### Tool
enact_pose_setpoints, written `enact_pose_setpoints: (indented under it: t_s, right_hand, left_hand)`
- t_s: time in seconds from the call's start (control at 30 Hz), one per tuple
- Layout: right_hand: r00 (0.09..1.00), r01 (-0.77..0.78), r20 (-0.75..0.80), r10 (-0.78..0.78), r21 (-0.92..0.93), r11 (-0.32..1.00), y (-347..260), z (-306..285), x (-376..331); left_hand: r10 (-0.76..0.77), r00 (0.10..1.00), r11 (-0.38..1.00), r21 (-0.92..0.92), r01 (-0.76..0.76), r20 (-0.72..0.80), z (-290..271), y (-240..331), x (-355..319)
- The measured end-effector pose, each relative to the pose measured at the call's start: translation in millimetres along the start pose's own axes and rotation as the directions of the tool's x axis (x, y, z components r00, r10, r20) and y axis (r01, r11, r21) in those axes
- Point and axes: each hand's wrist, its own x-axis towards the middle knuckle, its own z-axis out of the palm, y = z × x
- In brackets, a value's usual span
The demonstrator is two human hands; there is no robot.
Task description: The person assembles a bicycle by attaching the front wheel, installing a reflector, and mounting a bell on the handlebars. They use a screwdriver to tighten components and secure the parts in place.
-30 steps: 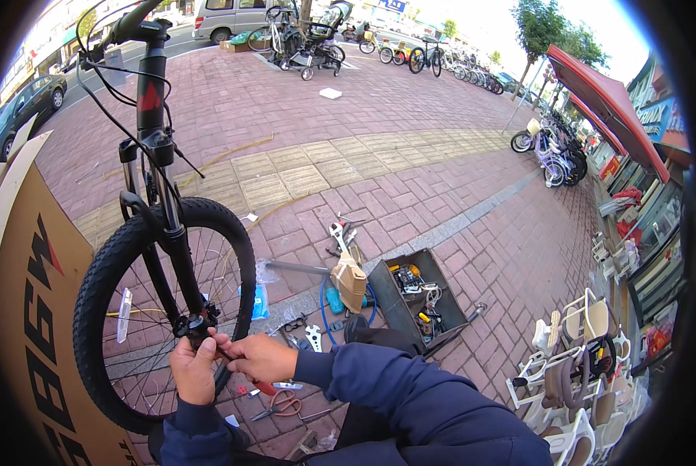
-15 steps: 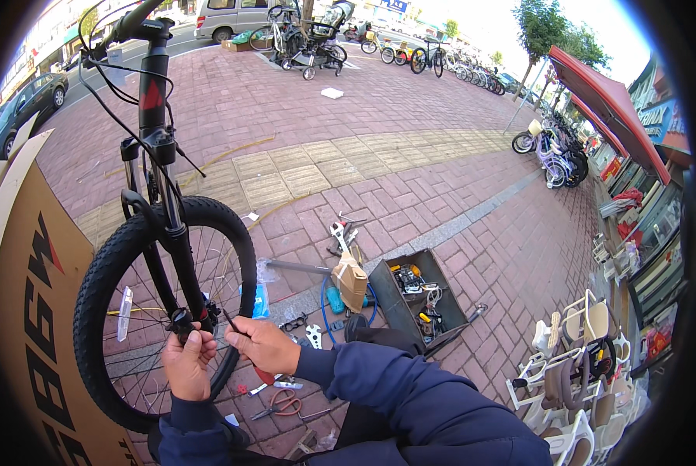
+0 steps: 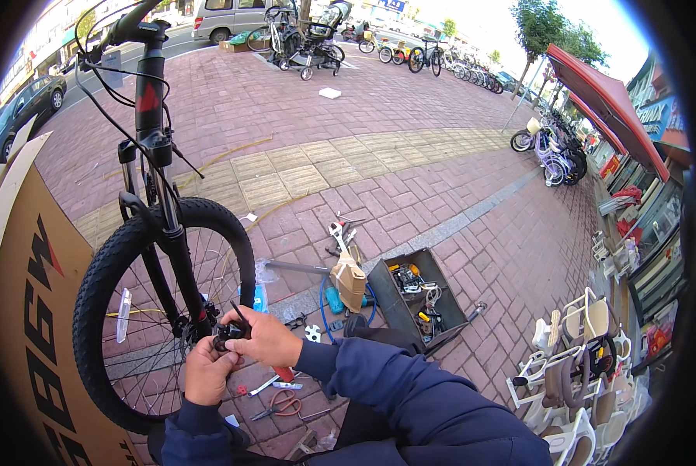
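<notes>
Just right of the bicycle's front wheel point(image 3: 243, 241), both hands meet on a small black part point(image 3: 225, 334) that looks like a disc brake caliper. My left hand point(image 3: 208, 373) pinches its lower end between thumb and fingers. My right hand point(image 3: 266, 339) grips its upper right side, and a thin black cable point(image 3: 241, 312) rises beside the fingers. A red handle point(image 3: 286, 373) sticks out below my right palm; the rest of that tool is hidden. Behind the hands stands the black fork point(image 3: 179, 256), with a brake disc near the hub partly covered.
A printed cardboard box point(image 3: 22, 311) stands at the left. Scissors point(image 3: 286, 402), a flat multi-hole wrench point(image 3: 313, 333), an adjustable wrench point(image 3: 338, 233) and a taped drill-like tool point(image 3: 349, 279) lie on the paving. An open metal toolbox point(image 3: 387, 311) sits to the right, white child seats point(image 3: 581, 373) beyond.
Both hands have moved slightly right, away from the fork, bringing the black part with them. My right hand has closed in on the part; the red handle has shifted along with it.
</notes>
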Motion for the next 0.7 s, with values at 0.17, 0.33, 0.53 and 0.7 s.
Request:
enact_pose_setpoints:
  t_s: [0.17,0.33,0.53,0.7]
  right_hand:
    - [1.000,-0.022,0.000,0.022,-0.010,1.000,-1.4,-0.8,-0.4]
    - [1.000,-0.025,0.005,0.025,-0.019,1.000,1.5,-0.2,0.5]
    - [0.999,-0.025,-0.021,0.025,0.014,1.000,-0.4,0.1,-0.5]
    - [0.997,-0.078,0.019,0.077,0.040,0.996,-4.2,-3.0,-0.4]
  left_hand:
    - [0.011,1.000,0.999,-0.048,-0.012,-0.016,-1.9,0.2,1.6]
    - [0.016,1.000,0.998,-0.057,-0.016,-0.005,-1.5,2.4,1.1]
    - [0.009,1.000,0.999,-0.053,-0.008,0.017,-0.1,6.4,-0.6]
    - [-0.020,1.000,0.999,-0.050,0.021,0.018,-1.7,4.9,0.1]
